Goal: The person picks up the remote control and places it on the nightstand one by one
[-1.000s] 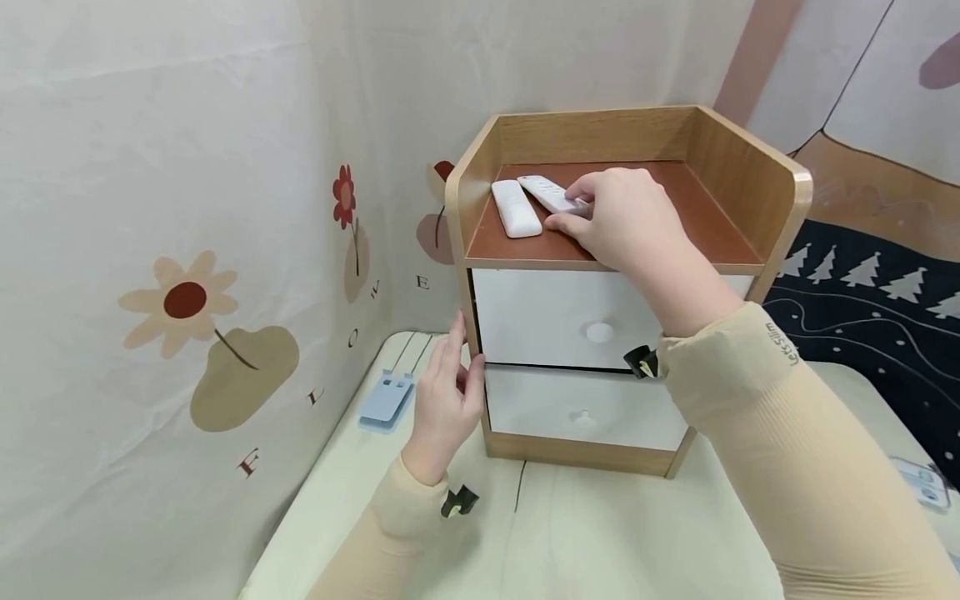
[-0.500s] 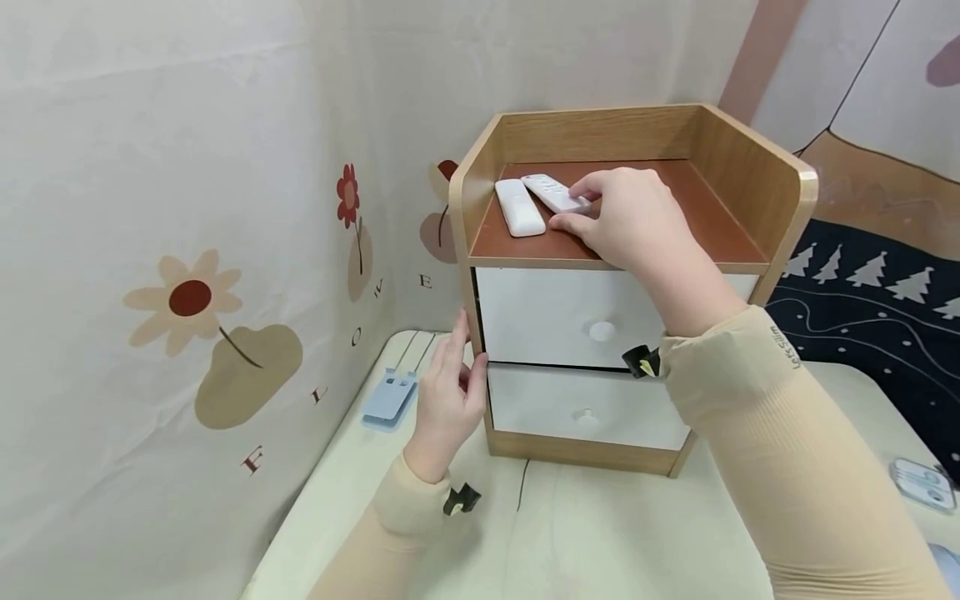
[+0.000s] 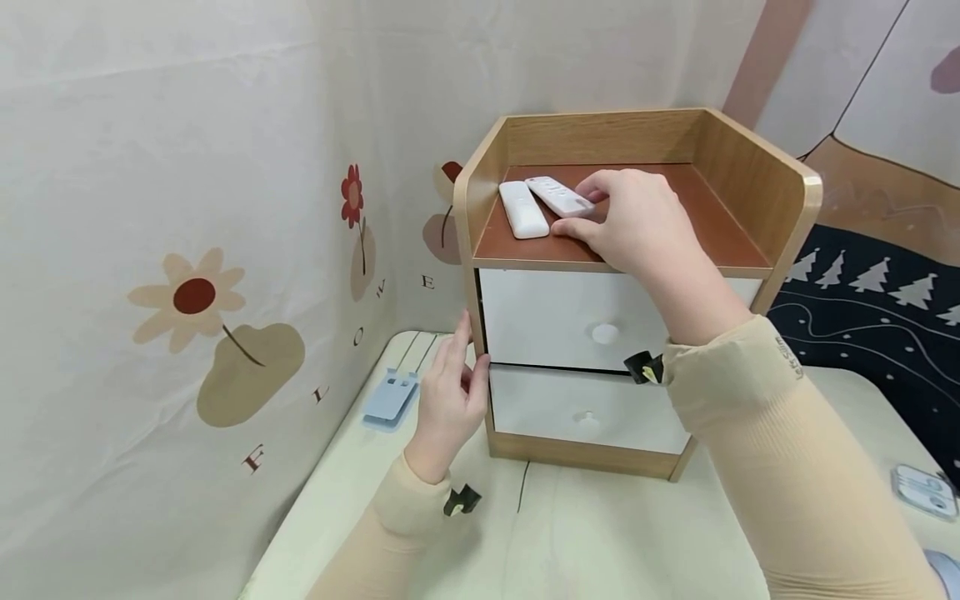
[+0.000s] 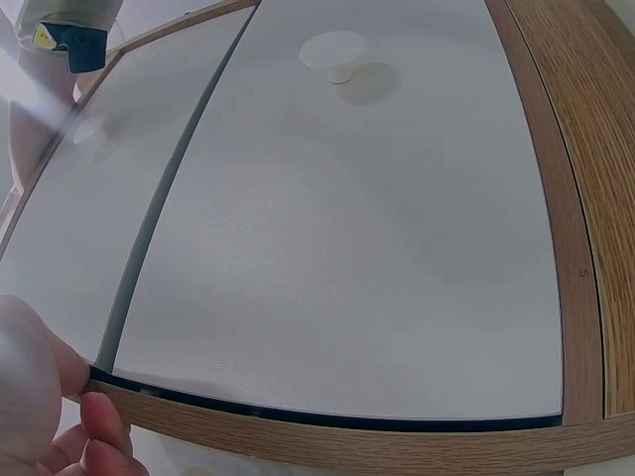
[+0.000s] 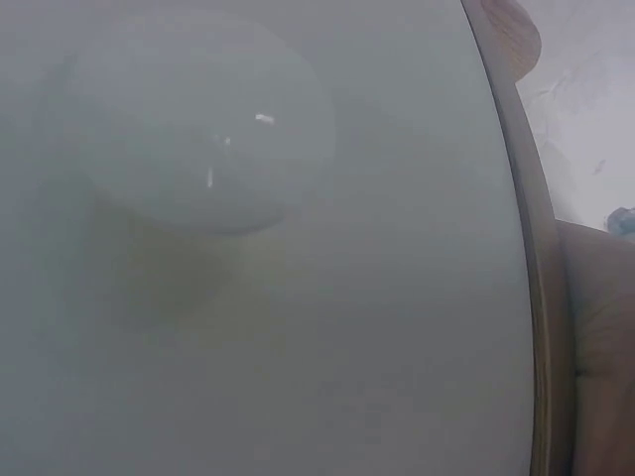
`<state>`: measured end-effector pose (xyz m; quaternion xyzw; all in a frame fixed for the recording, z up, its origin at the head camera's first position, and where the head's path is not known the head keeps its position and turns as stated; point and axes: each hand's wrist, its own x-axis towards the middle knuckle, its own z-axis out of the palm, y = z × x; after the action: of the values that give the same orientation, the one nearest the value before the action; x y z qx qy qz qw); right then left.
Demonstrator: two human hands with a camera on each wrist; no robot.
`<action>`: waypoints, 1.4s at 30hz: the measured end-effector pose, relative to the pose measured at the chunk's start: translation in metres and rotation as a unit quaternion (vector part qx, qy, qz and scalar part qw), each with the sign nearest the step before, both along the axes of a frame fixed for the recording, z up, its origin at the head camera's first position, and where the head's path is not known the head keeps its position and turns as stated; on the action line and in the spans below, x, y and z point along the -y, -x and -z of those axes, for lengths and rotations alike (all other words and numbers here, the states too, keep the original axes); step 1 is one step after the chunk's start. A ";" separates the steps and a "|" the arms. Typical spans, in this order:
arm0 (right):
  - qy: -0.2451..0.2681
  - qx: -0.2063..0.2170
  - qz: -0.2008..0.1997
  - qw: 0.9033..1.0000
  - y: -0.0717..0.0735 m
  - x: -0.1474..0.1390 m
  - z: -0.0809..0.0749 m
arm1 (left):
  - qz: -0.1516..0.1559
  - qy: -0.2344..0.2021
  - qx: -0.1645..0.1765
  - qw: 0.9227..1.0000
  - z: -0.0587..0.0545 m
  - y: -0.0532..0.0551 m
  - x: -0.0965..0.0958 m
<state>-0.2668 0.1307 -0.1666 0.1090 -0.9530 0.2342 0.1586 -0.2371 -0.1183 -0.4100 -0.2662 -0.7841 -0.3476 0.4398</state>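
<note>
Head view: a small wood-edged cabinet [image 3: 581, 450] is standing on a cream worktop [image 3: 585, 533], facing the person.
Remote with buttons: the white remote [image 3: 555, 196] is lying aslant on the cabinet's brown top [image 3: 708, 229], its right end reaching in between the right thumb and fingers.
Right grip: the right hand [image 3: 637, 212] is arching over the brown top, thumb and fingers bending about the remote's end; whether they are pinching it or only straddling it, I cannot tell.
Left grip: the left hand [image 3: 450, 396] is holding its fingers extended and spread from the thumb, touching the cabinet's left side near the front edge.
Plain white piece: a slim rounded piece [image 3: 524, 211] is lying just left of the remote, their far ends nearly meeting.
Drawers: the upper drawer [image 3: 540, 308] and lower drawer [image 3: 536, 400] are showing white fronts with round knobs.
Worktop sides: a light blue holder [image 3: 390, 398] is lying left of the cabinet; a pale flat case [image 3: 924, 490] is lying well to its right.
Wall: a flower-printed cloth [image 3: 202, 125] is hanging behind.
</note>
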 end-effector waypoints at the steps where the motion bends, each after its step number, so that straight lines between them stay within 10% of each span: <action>1: 0.001 -0.001 0.002 1.000 -0.001 0.000 0.000 | 0.000 0.000 -0.002 1.000 0.000 0.000 0.000; 18: 0.067 -0.155 -0.007 0.986 -0.037 -0.015 0.028 | -0.005 0.000 -0.016 1.000 0.001 0.003 -0.001; 27: 0.179 -0.286 -0.088 0.938 -0.063 -0.045 0.062 | -0.003 0.005 -0.016 1.000 -0.001 0.002 -0.007; 35: 0.250 -0.371 -0.131 0.885 -0.084 -0.064 0.122 | -0.002 0.002 -0.015 1.000 -0.001 0.003 -0.007; 42: 0.303 -0.347 -0.089 0.883 -0.104 -0.092 0.165 | 0.004 -0.001 -0.009 1.000 -0.001 0.001 -0.008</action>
<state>-0.1629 0.2232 -0.3319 0.2144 -0.7055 0.4723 0.4829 -0.2379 -0.1100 -0.4089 -0.2722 -0.7788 -0.3480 0.4454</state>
